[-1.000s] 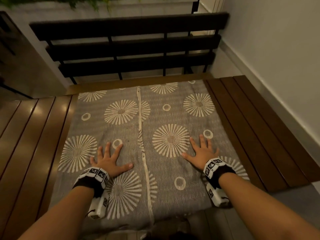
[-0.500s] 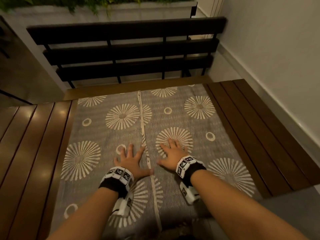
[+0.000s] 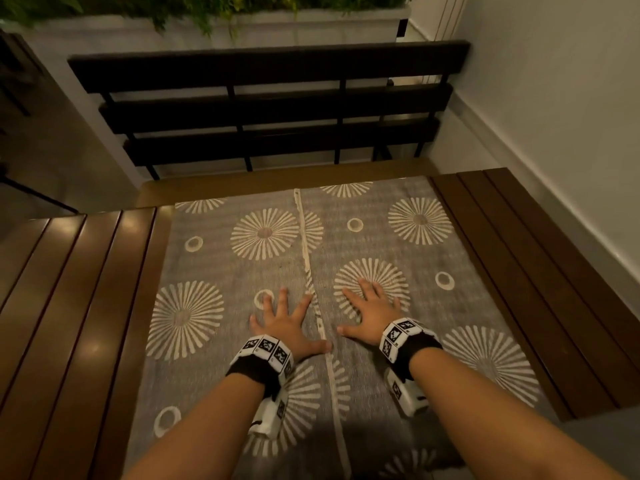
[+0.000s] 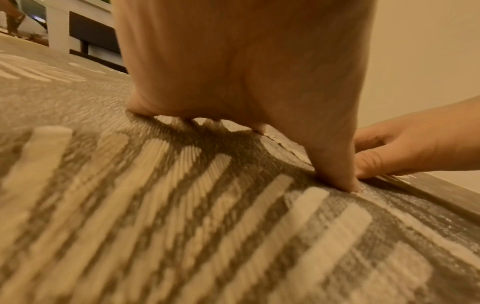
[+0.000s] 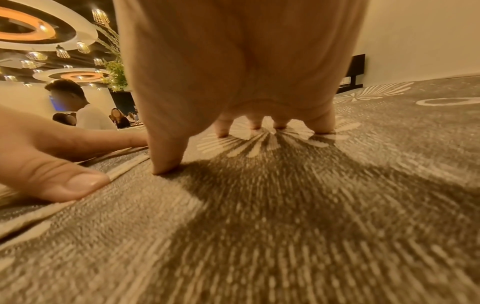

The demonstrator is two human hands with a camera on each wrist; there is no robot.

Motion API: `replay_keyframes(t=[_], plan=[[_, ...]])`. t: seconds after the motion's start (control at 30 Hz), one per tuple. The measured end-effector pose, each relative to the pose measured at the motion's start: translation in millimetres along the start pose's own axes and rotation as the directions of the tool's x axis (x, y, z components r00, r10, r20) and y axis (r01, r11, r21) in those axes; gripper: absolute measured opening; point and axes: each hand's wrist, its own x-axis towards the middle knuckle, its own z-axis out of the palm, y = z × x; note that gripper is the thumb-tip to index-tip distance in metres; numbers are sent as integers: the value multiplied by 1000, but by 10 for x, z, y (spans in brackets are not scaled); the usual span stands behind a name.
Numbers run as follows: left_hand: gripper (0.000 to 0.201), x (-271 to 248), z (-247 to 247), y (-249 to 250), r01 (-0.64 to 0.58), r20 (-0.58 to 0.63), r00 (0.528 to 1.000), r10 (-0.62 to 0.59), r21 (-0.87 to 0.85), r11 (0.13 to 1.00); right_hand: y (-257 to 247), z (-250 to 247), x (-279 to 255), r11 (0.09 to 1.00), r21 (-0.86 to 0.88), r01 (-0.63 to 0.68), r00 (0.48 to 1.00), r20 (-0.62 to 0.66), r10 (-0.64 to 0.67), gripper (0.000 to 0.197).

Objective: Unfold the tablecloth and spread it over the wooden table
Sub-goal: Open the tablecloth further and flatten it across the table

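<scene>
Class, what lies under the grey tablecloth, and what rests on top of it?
Both hands, left hand and right hand, press on the tablecloth. Under it, the wooden table shows at both sides; its middle is covered.

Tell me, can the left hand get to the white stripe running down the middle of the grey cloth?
Probably yes. The left hand lies flat on the grey sunburst-patterned tablecloth, its thumb already touching the white centre stripe. Nothing lies between them; the right hand rests on the stripe's other side.

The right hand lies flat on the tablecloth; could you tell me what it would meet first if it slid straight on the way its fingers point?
Probably nothing soon: ahead of the right hand is only flat tablecloth, then its far edge.
</scene>
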Motion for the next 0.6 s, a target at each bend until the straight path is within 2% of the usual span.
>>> replay_keyframes(t=[0.17, 0.3, 0.43, 0.5, 0.6], plan=[[112, 93, -138, 55, -17, -12, 1000, 17, -17, 1000, 26, -151, 124, 1000, -14, -2, 1000, 30, 3, 95], [115, -93, 33, 47, -25, -93, 995, 24, -4, 1000, -38, -176, 98, 999, -36, -2, 999, 46, 3, 93], [122, -298, 307, 97, -14, -20, 1000, 14, 11, 1000, -86, -197, 61, 999, -39, -12, 997, 78, 15, 94], [122, -323, 332, 130, -2, -21, 1000, 2, 13, 1000, -106, -220, 68, 999, -53, -15, 997, 78, 19, 93], [123, -291, 294, 146, 7, -19, 1000, -6, 22, 1000, -157, -341, 124, 993, -116, 33, 998, 58, -26, 83]])
